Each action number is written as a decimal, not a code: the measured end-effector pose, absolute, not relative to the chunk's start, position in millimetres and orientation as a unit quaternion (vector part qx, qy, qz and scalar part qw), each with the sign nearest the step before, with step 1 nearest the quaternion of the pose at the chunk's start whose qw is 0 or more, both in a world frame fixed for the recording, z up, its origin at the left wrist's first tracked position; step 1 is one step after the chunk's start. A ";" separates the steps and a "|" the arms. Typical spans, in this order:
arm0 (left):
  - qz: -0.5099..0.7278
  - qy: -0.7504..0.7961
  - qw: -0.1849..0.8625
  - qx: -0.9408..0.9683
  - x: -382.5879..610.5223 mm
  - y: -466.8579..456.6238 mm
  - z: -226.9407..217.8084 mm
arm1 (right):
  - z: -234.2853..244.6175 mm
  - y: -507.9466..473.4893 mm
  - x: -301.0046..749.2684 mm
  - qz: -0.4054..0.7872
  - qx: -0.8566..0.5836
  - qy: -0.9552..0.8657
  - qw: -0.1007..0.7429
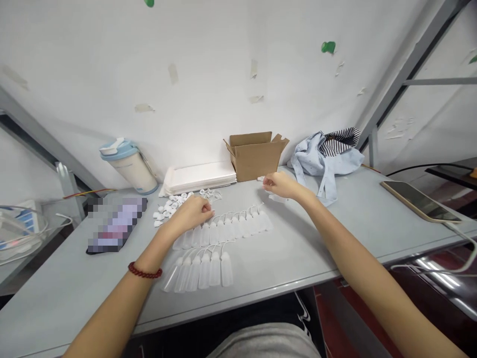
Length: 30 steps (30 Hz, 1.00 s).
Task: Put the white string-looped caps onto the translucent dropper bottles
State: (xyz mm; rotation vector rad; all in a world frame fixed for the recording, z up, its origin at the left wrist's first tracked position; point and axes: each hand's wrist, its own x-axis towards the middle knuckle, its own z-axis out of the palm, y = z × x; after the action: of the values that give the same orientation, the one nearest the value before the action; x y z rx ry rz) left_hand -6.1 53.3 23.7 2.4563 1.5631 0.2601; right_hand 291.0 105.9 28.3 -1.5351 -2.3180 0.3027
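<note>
My left hand is over the left part of the table, fingers curled together; what they hold, if anything, is hidden. Beside it lies a pile of small white plastic pieces, with thin white loops just behind. Below that hand, translucent flat sleeves with white cords form a slanting row. A shorter row of similar sleeves lies closer to the table's front edge. My right hand is in front of the cardboard box, fingertips pinched near a small white piece. Under it rest some translucent pieces.
An open cardboard box stands against the wall, beside a stack of white flat packs. Left are a blue-lidded tumbler and a partly blurred pouch. Right are a light blue cloth bag and a phone with a cable.
</note>
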 end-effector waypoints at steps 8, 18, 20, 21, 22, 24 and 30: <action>0.133 0.527 0.064 0.837 -5.4 50.6 21.1 | 32.5 106.2 308.8 0.159 -0.590 -0.788 0.081; 0.260 0.517 0.045 0.814 -5.2 47.1 23.1 | 25.9 106.0 305.7 0.134 -0.575 -0.805 0.058; 0.288 0.516 0.054 0.805 -3.9 45.0 25.0 | 35.2 98.1 298.7 0.166 -0.562 -0.807 0.074; 0.299 0.516 0.064 0.800 -2.7 43.4 26.4 | 39.9 93.4 294.2 0.191 -0.545 -0.811 0.094; 0.309 0.517 0.076 0.794 -1.1 41.3 27.9 | 44.1 88.5 288.8 0.218 -0.519 -0.817 0.128; 0.330 0.518 0.101 0.782 3.0 36.6 31.1 | 49.2 78.0 275.5 0.267 -0.466 -0.819 0.204; 0.352 0.522 0.153 0.762 16.5 25.5 37.1 | 41.6 50.1 233.1 0.359 -0.358 -0.814 0.283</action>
State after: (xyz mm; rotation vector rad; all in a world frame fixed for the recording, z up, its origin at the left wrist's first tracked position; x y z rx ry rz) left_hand 16.5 25.5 37.1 2.1858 1.4960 1.0098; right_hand 233.1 50.1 41.6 -0.9594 -2.1781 0.9623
